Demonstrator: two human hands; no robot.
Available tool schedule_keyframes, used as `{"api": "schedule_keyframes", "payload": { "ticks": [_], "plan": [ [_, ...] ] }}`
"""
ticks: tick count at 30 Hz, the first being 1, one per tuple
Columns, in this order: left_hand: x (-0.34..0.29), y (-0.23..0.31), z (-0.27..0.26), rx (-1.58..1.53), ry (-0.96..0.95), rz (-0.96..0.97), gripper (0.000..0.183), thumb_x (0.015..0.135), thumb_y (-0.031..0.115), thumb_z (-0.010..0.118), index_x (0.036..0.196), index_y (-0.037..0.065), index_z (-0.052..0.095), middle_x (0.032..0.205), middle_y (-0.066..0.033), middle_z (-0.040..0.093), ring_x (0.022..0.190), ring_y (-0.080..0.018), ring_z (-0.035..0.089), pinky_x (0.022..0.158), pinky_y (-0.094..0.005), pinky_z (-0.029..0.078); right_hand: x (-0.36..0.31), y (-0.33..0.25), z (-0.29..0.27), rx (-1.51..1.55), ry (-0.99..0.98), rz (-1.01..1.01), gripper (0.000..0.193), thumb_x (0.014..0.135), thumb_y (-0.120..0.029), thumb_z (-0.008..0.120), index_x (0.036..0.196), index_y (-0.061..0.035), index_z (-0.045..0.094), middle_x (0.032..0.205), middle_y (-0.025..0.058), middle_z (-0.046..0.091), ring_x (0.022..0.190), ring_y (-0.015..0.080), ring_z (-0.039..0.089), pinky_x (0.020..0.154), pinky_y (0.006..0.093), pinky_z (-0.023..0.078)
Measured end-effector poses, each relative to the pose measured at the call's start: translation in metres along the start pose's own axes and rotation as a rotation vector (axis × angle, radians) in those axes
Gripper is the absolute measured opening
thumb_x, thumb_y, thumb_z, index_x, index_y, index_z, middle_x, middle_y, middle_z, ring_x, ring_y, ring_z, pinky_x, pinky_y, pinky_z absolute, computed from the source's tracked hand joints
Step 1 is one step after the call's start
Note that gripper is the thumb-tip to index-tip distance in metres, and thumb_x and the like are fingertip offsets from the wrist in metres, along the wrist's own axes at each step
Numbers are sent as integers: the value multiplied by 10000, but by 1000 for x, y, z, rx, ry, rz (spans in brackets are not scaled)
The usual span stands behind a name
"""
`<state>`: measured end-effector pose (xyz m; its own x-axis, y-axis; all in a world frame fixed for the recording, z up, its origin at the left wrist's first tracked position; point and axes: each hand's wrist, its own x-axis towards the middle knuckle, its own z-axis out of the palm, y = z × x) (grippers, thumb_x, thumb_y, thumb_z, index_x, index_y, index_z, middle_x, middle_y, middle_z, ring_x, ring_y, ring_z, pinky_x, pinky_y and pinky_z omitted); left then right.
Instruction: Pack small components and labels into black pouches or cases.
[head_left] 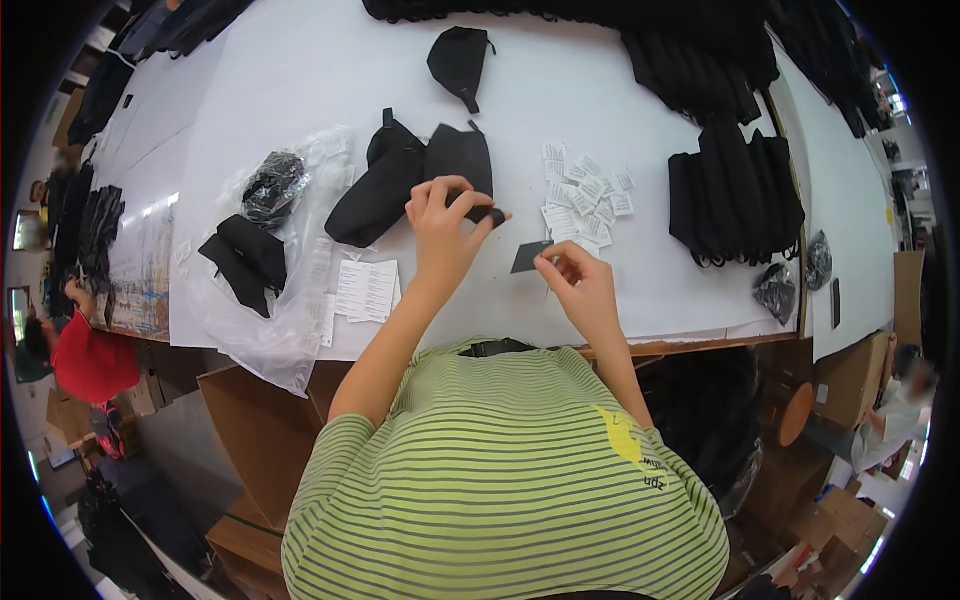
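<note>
On the white table (300,70), right in front of the person in the green striped shirt (500,480), both hands are up and busy. From the head view, the left hand (443,228) has its fingers (455,190) pinched around a small black strap end (485,213) that seems to belong to the black fabric pouch (460,160) lying just behind it. That pouch sits touching another black pouch (380,190) on its left, and a third, smaller one (460,60) lies farther back on the table, apart from the pair.

The right hand (580,285) has its fingers (553,265) closed on a dark card tag (530,256), holding it just above the table edge, close to the left hand but not touching it. There may be a thin thread or pin hanging under it, too small to be sure.

Just behind the right hand there's a scatter of little white packets (588,200). To the right, a stack of folded black pouches (735,195) stands well apart. On the left, a clear plastic bag (290,320) drapes over the table edge with black pieces (250,255) on it and a white sheet of labels (366,290) beside it. Brown cardboard boxes (255,430) sit below the table.
</note>
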<state>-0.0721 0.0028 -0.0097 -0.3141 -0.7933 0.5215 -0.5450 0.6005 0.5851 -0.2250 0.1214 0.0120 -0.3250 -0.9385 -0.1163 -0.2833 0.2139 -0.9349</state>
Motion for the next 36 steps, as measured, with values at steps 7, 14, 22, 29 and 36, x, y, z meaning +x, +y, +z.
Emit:
{"api": "schedule_keyframes", "payload": {
  "ticks": [7, 14, 22, 29, 36],
  "plan": [
    [-41, 22, -43, -48, -122, -202, 166, 645, 140, 791, 752, 95, 672, 801, 2, 509, 870, -225, 430, 746, -335, 366, 4, -24, 22, -63, -174, -152, 94, 809, -101, 674, 868, -30, 655, 598, -3, 529, 511, 56, 417, 484, 226, 329],
    [-42, 30, -52, -274, -289, -310, 135, 699, 93, 741, 825, 73, 696, 824, -5, 556, 831, -177, 444, 674, -292, 372, -3, -16, 24, -167, -167, -238, 120, 766, -160, 683, 862, -92, 664, 626, 46, 549, 531, 183, 514, 509, 305, 400],
    [-35, 46, -64, -754, 11, -492, 28, 868, 31, 608, 884, 24, 586, 864, -6, 581, 664, -43, 447, 604, -189, 345, -1, -15, 5, 788, -240, 200, 190, 868, -78, 616, 1038, -55, 534, 806, 2, 564, 656, 39, 458, 554, 177, 345],
    [-26, 72, -83, -913, -240, -693, 27, 872, 27, 610, 891, 26, 590, 724, 40, 512, 614, -13, 387, 608, -186, 342, 0, -25, -10, 905, -279, 177, 134, 862, -56, 611, 955, -62, 514, 862, 51, 630, 638, 37, 490, 540, 174, 345],
    [-27, 75, -76, -793, -306, -616, 62, 819, 22, 666, 862, 7, 624, 575, 109, 320, 527, 5, 264, 782, -172, 384, -7, -34, 0, 742, -205, 142, 102, 872, -99, 635, 923, -36, 571, 806, 85, 688, 559, 67, 532, 498, 183, 380]
  ]
}}
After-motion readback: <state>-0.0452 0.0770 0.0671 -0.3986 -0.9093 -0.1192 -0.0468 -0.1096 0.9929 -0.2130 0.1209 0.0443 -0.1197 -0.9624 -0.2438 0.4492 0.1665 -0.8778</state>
